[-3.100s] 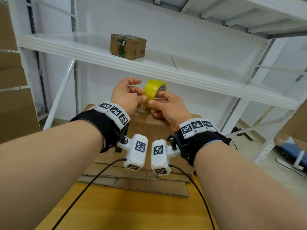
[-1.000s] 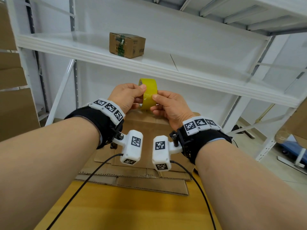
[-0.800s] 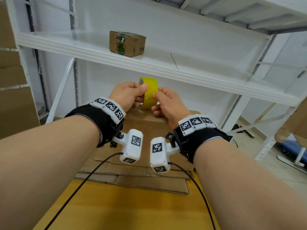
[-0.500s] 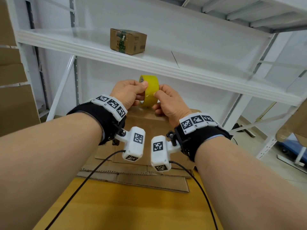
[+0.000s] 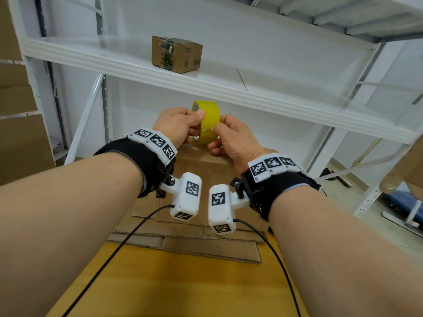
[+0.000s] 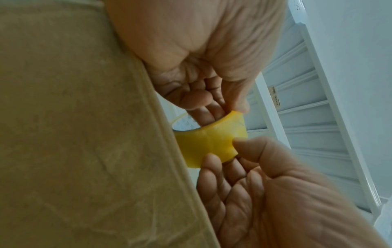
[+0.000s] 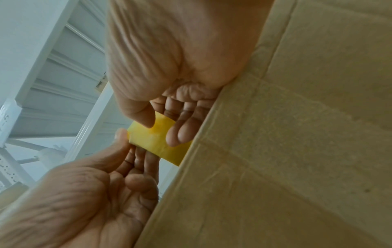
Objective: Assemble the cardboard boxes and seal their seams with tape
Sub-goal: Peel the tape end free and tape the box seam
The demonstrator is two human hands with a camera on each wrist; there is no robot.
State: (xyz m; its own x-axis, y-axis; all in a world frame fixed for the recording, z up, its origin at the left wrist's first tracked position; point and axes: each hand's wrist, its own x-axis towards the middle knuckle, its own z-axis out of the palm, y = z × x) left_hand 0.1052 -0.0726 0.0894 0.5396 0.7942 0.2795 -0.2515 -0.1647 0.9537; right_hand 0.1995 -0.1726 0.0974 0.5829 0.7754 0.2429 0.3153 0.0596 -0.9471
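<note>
— Head view first: what do we have around us?

— We see a white shelf [image 5: 229, 88] crossing above the hands, with a small closed box [image 5: 177, 54] sitting on it. Flat cardboard [image 5: 183, 243] lies stacked at the far end of a wooden table [image 5: 171, 282], and brown cartons [image 5: 20, 133] stand at the left edge. Black cables [image 5: 119, 243] run back from the wrist cameras.

— Does anything stand in the way?

— In both wrist views a cardboard panel [image 6: 74, 134] fills about half the picture and hides part of the tape.

— Where is the tape, then?

— We find the yellow tape [image 5: 207, 123] up in the air above the cardboard, just below the shelf edge, between both hands and standing on edge. Our left hand [image 5: 177, 125] has its thumb on the outer band and its fingers [image 6: 208, 115] reaching into the core, so it grips the roll. Our right hand [image 5: 233, 143] pinches the other side: the thumb presses the outer band, and a finger [image 7: 180, 132] curls against it from below.

— And from the right wrist?

— We see the tape [image 7: 157, 141] as a yellow strip between the two thumbs, touching both.

— How do the hands sit?

— We have both forearms stretched forward side by side, wrists close together, backs of the hands up, and fingers bent round the roll. Whether a loose tape end is lifted, we cannot tell.
</note>
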